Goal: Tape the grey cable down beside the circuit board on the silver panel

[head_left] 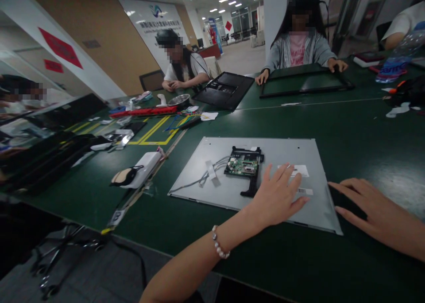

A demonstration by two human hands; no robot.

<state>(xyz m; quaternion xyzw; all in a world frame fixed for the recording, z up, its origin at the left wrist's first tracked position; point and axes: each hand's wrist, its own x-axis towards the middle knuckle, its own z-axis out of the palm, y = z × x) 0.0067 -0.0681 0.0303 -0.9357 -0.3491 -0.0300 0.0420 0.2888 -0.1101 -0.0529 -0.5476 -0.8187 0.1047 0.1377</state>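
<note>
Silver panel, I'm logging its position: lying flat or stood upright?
Flat. The silver panel spreads along the green table, its broad face up, circuit board on top.

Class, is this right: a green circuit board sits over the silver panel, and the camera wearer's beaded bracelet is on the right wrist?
The wrist is wrong: the head view shows the beaded bracelet on the left wrist. The green circuit board does sit over the silver panel.

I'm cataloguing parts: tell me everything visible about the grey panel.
The grey panel, rectangular and metal-looking, lies flat on the green table. It bears a green circuit board on a black bracket, taped grey cables and pale labels. The left hand is spread over it; the right hand is at its right edge.
</note>
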